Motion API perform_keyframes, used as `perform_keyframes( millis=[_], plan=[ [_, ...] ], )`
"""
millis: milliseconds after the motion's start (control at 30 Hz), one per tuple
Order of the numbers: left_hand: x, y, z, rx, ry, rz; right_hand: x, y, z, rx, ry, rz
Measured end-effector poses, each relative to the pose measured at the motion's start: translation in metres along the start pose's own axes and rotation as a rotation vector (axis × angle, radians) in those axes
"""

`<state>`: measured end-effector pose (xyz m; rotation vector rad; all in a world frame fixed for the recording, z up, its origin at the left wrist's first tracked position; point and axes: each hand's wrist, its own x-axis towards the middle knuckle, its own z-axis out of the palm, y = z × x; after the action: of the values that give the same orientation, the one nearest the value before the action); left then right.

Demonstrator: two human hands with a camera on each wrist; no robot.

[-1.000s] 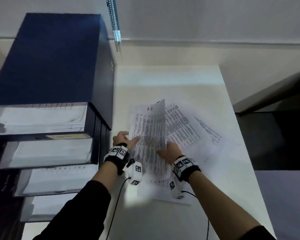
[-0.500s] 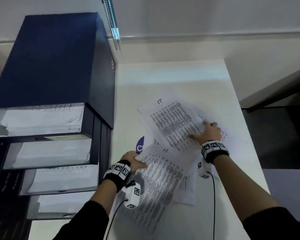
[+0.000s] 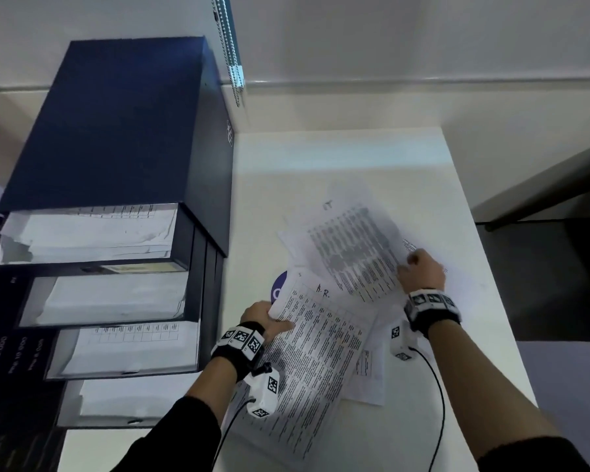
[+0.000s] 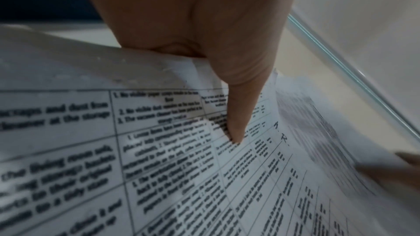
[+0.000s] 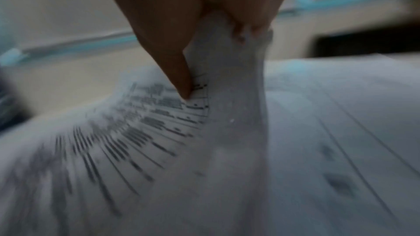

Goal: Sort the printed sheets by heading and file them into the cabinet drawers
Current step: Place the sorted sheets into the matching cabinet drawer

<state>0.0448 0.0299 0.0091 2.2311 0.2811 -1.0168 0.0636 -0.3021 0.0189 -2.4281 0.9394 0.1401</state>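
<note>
A printed sheet headed "A.R." is lifted off the white table, and my left hand pinches its left edge, thumb on top of the print. A second sheet headed "IT" lies further back, blurred. My right hand pinches the right edge of that sheet, thumb on the printed side and the paper bunched up between the fingers. More sheets lie under both. The dark blue cabinet stands at the left with several drawers pulled out, each holding paper.
A blue round sticker shows on the table beside the cabinet. A bead chain from a blind hangs at the wall behind the cabinet. The table's right edge drops to a dark floor. Cables trail from both wrist cameras.
My left hand has carried the "A.R." sheet down and left, off the pile. My right hand moved right onto the "IT" sheet and now pinches its edge.
</note>
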Motion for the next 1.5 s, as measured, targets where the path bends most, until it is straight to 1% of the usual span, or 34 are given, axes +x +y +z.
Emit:
perform_keyframes(
  millis=[67, 133, 200, 233, 300, 400, 467, 600, 733, 767, 900, 1000, 1100, 1133, 1167, 1200, 1267, 1300, 1333, 1400, 1433, 1500],
  plan=[
    [0.002, -0.003, -0.001, -0.013, -0.004, -0.001, -0.010, 0.031, -0.008, 0.076, 0.057, 0.123],
    [0.004, -0.003, -0.002, -0.013, -0.009, -0.003, -0.025, 0.063, -0.016, 0.083, 0.088, 0.215],
    [0.004, -0.001, -0.003, 0.003, -0.014, -0.003, -0.045, 0.091, -0.023, 0.103, 0.084, 0.282],
    [0.004, 0.000, -0.003, 0.016, -0.014, 0.000, -0.054, 0.101, -0.025, 0.126, 0.065, 0.287],
    [0.005, -0.001, -0.002, 0.018, -0.018, 0.004, -0.067, 0.117, -0.029, 0.232, -0.035, 0.242],
    [0.003, -0.001, -0.002, 0.006, -0.025, 0.012, -0.079, 0.129, -0.035, 0.375, -0.245, 0.186],
    [0.002, -0.002, -0.003, -0.019, -0.041, 0.016, -0.082, 0.135, -0.040, 0.388, -0.308, 0.173],
    [-0.002, -0.004, -0.013, -0.058, -0.083, -0.002, -0.087, 0.139, -0.050, 0.360, -0.339, 0.178],
    [-0.007, -0.006, -0.019, -0.088, -0.160, 0.011, -0.080, 0.132, -0.045, 0.330, -0.359, 0.142],
    [-0.008, -0.006, -0.018, -0.086, -0.176, 0.023, -0.076, 0.126, -0.044, 0.316, -0.337, 0.125],
    [-0.013, 0.004, -0.011, -0.097, -0.202, 0.059, -0.056, 0.096, -0.038, 0.211, -0.147, 0.094],
    [-0.006, 0.013, 0.004, -0.055, -0.170, 0.073, -0.038, 0.077, -0.029, 0.108, -0.120, 0.041],
    [-0.014, 0.033, 0.019, 0.033, -0.224, 0.116, -0.027, 0.071, -0.025, 0.093, -0.067, 0.022],
    [-0.014, 0.039, 0.024, 0.037, -0.222, 0.140, -0.025, 0.072, -0.026, 0.103, -0.045, 0.018],
    [-0.013, 0.044, 0.030, 0.036, -0.194, 0.155, -0.025, 0.072, -0.027, 0.122, -0.041, 0.007],
    [-0.013, 0.051, 0.035, 0.016, -0.125, 0.177, -0.027, 0.071, -0.028, 0.149, -0.072, -0.011],
    [-0.006, 0.060, 0.041, -0.056, 0.043, 0.180, -0.036, 0.067, -0.030, 0.204, -0.219, -0.063],
    [-0.005, 0.064, 0.041, -0.103, 0.096, 0.174, -0.039, 0.064, -0.029, 0.194, -0.280, -0.093],
    [-0.001, 0.066, 0.041, -0.139, 0.121, 0.179, -0.040, 0.062, -0.027, 0.170, -0.304, -0.123],
    [0.005, 0.067, 0.039, -0.146, 0.074, 0.212, -0.036, 0.062, -0.023, 0.114, -0.280, -0.158],
    [0.004, 0.067, 0.037, -0.133, 0.005, 0.223, -0.031, 0.063, -0.023, 0.094, -0.254, -0.164],
    [0.003, 0.067, 0.035, -0.013, -0.143, 0.221, -0.020, 0.069, -0.026, 0.139, -0.181, -0.114]
  ],
)
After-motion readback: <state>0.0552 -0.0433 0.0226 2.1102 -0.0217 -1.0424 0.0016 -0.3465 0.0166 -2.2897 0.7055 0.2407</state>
